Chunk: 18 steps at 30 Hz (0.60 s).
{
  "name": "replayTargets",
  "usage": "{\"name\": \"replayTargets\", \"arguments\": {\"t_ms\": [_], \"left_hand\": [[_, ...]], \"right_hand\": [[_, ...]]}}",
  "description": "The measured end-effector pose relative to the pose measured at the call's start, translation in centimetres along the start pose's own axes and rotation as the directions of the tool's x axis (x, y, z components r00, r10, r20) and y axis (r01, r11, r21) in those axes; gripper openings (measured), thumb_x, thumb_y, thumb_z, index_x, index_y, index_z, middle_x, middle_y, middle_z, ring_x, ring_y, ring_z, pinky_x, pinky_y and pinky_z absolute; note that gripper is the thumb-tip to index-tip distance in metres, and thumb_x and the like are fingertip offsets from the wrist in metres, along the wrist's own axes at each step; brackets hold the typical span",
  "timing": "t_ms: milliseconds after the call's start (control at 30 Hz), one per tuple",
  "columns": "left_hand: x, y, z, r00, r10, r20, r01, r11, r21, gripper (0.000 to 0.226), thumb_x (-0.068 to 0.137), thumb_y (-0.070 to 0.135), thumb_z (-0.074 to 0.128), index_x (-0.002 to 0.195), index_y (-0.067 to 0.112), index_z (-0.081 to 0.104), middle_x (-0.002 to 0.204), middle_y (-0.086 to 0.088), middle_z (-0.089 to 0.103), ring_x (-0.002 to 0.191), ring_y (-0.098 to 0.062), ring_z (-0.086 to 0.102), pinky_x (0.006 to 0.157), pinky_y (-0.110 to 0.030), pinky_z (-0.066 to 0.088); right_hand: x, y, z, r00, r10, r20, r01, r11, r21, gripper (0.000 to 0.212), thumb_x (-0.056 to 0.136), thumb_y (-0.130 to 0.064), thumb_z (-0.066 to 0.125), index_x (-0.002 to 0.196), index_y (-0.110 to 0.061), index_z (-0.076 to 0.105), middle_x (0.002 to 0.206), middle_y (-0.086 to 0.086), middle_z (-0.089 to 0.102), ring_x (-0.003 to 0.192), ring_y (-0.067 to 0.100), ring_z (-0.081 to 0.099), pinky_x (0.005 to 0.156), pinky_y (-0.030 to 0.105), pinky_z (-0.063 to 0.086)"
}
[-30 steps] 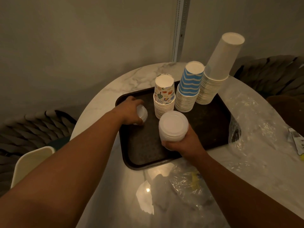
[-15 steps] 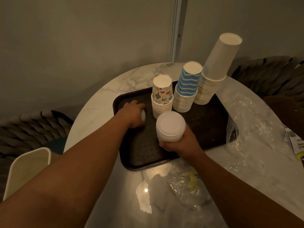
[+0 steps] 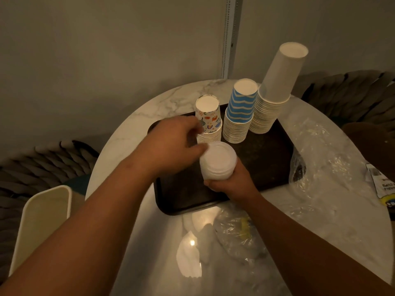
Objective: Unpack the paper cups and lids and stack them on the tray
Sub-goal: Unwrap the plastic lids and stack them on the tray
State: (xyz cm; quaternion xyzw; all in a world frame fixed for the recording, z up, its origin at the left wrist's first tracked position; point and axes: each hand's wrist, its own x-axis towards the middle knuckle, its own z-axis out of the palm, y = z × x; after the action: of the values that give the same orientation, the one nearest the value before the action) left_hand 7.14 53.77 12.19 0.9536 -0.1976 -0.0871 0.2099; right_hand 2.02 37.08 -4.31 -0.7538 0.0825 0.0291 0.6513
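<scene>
A dark tray [image 3: 267, 159] lies on the round marble table [image 3: 126, 137]. Along its far edge stand three upside-down stacks of cups: patterned cups [image 3: 208, 116], blue striped cups [image 3: 239, 112] and tall white cups [image 3: 275, 88], which lean to the right. My right hand [image 3: 233, 184] grips a stack of white lids [image 3: 218, 161] from below, above the tray's near middle. My left hand [image 3: 171, 144], blurred, is just left of that stack, fingers apart and thumb at the top lid's rim. It hides the tray's left part.
Crumpled clear plastic wrap [image 3: 320, 150] lies right of the tray, and more wrap [image 3: 237, 231] in front of it. A printed label [image 3: 382, 184] sits at the table's right edge. A cream chair back [image 3: 40, 221] stands at the lower left, close to the table.
My left hand has let go of the small lid pile on the tray's left side and swung right to the lid stack in my right hand, which barely moved.
</scene>
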Motion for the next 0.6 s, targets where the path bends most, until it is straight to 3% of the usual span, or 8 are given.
{"name": "replayTargets", "arguments": {"t_ms": [100,200,267,367,467,600], "left_hand": [[0.0,2.8,1.3,0.983,0.123,0.136,-0.125,0.992,0.005,0.085,0.072,0.053,0.076,0.145,0.032,0.038,0.143,0.006,0.046,0.129,-0.013,0.043,0.101,-0.028,0.040],[0.6,3.4,2.9,0.951,0.070,0.301,-0.122,0.979,0.160,0.112,0.067,0.057,0.079,0.153,0.036,0.011,0.155,0.002,0.031,0.141,-0.023,0.029,0.109,-0.041,0.036],[0.9,3.4,3.6,0.948,0.056,0.314,-0.123,0.972,0.198,0.114,0.067,0.052,0.080,0.154,0.035,0.008,0.153,-0.001,0.034,0.140,-0.026,0.031,0.107,-0.041,0.038],[0.9,3.1,3.9,0.959,0.040,0.281,-0.092,0.981,0.173,0.112,0.068,0.043,0.081,0.154,0.034,0.009,0.150,-0.002,0.038,0.137,-0.025,0.034,0.103,-0.039,0.041],[0.8,2.6,4.0,0.968,0.047,0.247,-0.077,0.991,0.110,0.108,0.070,0.039,0.080,0.154,0.033,0.011,0.151,-0.001,0.037,0.138,-0.024,0.033,0.104,-0.037,0.039],[0.8,2.3,4.0,0.971,0.056,0.232,-0.079,0.993,0.089,0.106,0.071,0.041,0.080,0.153,0.034,0.013,0.152,0.001,0.037,0.138,-0.022,0.033,0.105,-0.037,0.038]], "right_hand": [[-0.2,-0.2,-0.1,0.997,0.047,0.057,-0.048,0.999,0.016,0.086,0.046,-0.033,0.093,0.117,-0.053,0.050,0.122,-0.012,0.061,0.116,0.013,0.059,0.095,0.043,0.051],[0.1,-0.6,-0.2,0.997,0.033,0.064,-0.028,0.996,-0.082,0.086,0.066,-0.022,0.086,0.136,-0.036,0.039,0.128,-0.014,0.048,0.120,0.002,0.042,0.100,0.024,0.036],[0.4,-1.1,-0.2,0.997,0.045,0.064,-0.036,0.990,-0.140,0.085,0.073,-0.020,0.082,0.144,-0.022,0.034,0.124,-0.012,0.044,0.115,-0.002,0.036,0.094,0.012,0.029],[0.1,-1.2,-0.1,0.995,0.034,0.092,-0.021,0.990,-0.141,0.088,0.064,-0.015,0.088,0.133,-0.033,0.036,0.111,-0.029,0.042,0.097,-0.015,0.045,0.075,-0.006,0.032],[-0.1,-1.2,-0.4,0.997,0.018,0.069,-0.012,0.996,-0.090,0.084,0.059,-0.008,0.091,0.115,-0.042,0.038,0.105,-0.033,0.045,0.091,-0.030,0.047,0.070,-0.007,0.034],[-0.2,-1.0,-0.5,0.997,0.000,0.072,0.003,0.999,-0.037,0.079,0.060,-0.001,0.089,0.108,-0.044,0.043,0.104,-0.027,0.052,0.089,-0.030,0.049,0.069,-0.004,0.039]]}}
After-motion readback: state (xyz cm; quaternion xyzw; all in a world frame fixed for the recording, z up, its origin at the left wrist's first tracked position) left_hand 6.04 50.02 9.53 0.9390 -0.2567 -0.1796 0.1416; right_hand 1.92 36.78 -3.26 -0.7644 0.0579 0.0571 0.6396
